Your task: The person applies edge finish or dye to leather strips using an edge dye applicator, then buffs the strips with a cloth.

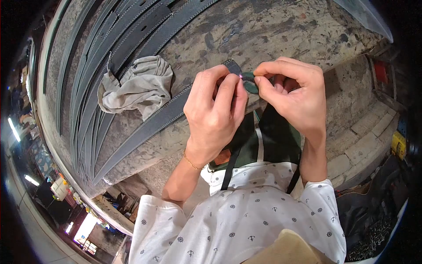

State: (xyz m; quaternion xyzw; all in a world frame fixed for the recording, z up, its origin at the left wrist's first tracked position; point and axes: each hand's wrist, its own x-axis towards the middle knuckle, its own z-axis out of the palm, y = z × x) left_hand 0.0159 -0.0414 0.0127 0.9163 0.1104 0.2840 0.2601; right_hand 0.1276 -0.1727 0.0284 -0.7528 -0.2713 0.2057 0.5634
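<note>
My left hand is closed around a dark grey leather belt strap with pale stitching along its edges. The strap's end sticks up past my fingers. Between thumb and forefinger, my right hand pinches a small dark green rounded piece; its exact kind I cannot make out. That piece meets the strap end beside my left fingertips, where a tiny pinkish-purple bright spot shows. My fingers hide part of both things.
Several more stitched leather straps lie fanned out on the stained worktable. A crumpled grey cloth rests over some of them. A dark green apron hangs below my hands. Clear plastic lies at the far right corner.
</note>
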